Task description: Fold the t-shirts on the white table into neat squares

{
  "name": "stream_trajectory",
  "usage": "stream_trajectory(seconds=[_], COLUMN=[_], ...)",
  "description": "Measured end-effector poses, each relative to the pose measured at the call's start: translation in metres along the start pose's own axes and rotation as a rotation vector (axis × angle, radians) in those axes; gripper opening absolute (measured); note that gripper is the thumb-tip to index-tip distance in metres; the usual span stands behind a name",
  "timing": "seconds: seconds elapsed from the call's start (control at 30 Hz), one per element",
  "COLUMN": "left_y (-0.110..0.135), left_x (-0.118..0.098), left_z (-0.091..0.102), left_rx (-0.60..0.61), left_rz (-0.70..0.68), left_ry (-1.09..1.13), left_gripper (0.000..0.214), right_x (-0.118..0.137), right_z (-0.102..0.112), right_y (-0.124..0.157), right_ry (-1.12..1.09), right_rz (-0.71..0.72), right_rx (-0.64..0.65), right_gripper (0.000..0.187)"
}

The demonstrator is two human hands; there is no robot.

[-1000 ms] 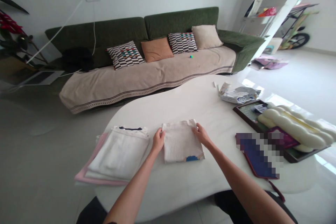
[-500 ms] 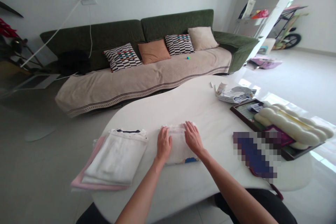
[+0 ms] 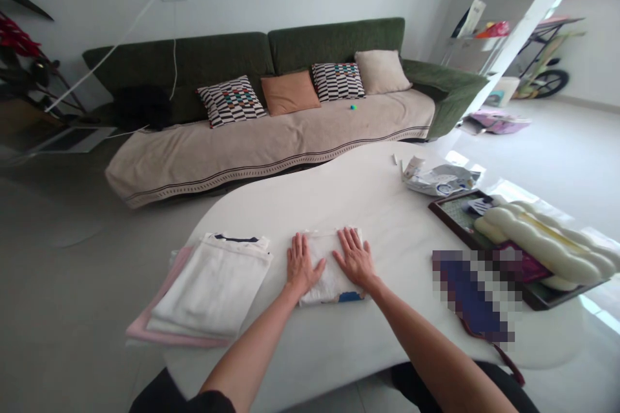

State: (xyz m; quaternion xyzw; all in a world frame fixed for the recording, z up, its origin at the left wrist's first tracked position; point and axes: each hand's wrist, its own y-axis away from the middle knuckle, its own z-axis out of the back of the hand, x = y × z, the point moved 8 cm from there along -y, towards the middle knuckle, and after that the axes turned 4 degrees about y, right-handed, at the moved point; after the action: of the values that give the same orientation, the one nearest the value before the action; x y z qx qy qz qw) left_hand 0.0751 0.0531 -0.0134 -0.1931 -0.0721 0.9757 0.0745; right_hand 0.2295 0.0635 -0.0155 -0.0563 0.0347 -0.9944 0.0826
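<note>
A small folded cream cloth (image 3: 327, 271) with a blue patch at its near edge lies on the white table (image 3: 349, 193). My left hand (image 3: 301, 266) lies flat on the cloth's left half, fingers spread. My right hand (image 3: 354, 258) presses flat on its right half, fingers spread too. Neither hand grips anything. To the left, a stack of folded white and pink garments (image 3: 208, 287) rests at the table's left edge.
A dark tray (image 3: 448, 210) with a cream wavy cushion (image 3: 542, 235) stands at the right. Crumpled papers (image 3: 438, 177) lie behind it, and a blurred dark blue item (image 3: 472, 293) sits nearer. A green sofa (image 3: 271, 93) with cushions fills the back.
My hands moved from the cloth's side edges onto its top and now lie flat, fingers spread. The cloth looks narrower than a second ago.
</note>
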Motion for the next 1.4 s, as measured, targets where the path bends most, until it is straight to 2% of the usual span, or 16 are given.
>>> stream_trajectory(seconds=[0.13, 0.23, 0.4, 0.5, 0.6, 0.7, 0.9, 1.07, 1.2, 1.3, 1.4], left_y=[0.004, 0.022, 0.068, 0.093, 0.112, 0.12, 0.11, 0.079, 0.067, 0.063, 0.062], left_x=[-0.003, -0.005, -0.008, -0.021, -0.036, -0.039, -0.036, 0.003, 0.023, 0.02, 0.011], left_z=[0.002, 0.008, 0.022, 0.03, 0.03, 0.028, 0.03, 0.034, 0.03, 0.038, 0.05], left_rx=[0.035, 0.056, 0.139, 0.103, 0.074, 0.054, 0.099, 0.159, 0.241, 0.175, 0.076], left_rz=[0.034, 0.054, 0.038, -0.053, -0.183, -0.194, -0.154, 0.026, 0.068, 0.083, 0.081], left_ry=[-0.006, -0.001, -0.014, -0.024, -0.001, 0.014, -0.044, -0.13, -0.091, -0.024, 0.059], left_gripper=[0.079, 0.078, 0.072, 0.066, 0.062, 0.06, 0.065, 0.063, 0.056, 0.051, 0.037], right_x=[0.001, 0.01, 0.042, 0.054, 0.058, 0.059, 0.054, 0.033, 0.02, 0.019, 0.036], right_z=[0.001, 0.008, 0.022, 0.018, 0.016, 0.017, 0.016, 0.024, 0.01, 0.005, 0.017], right_y=[-0.003, 0.011, 0.074, 0.112, 0.13, 0.133, 0.118, 0.08, 0.061, 0.062, 0.077], right_ry=[0.004, 0.009, 0.027, 0.003, -0.011, 0.001, -0.03, -0.089, -0.057, -0.028, -0.045], right_rz=[0.005, 0.032, 0.099, 0.139, 0.141, 0.134, 0.094, -0.01, -0.016, -0.037, -0.068], right_rx=[0.122, 0.19, 0.067, 0.017, -0.015, -0.008, 0.158, 0.21, 0.293, 0.356, 0.322], right_gripper=[0.062, 0.063, 0.062, 0.064, 0.063, 0.062, 0.063, 0.062, 0.063, 0.065, 0.064])
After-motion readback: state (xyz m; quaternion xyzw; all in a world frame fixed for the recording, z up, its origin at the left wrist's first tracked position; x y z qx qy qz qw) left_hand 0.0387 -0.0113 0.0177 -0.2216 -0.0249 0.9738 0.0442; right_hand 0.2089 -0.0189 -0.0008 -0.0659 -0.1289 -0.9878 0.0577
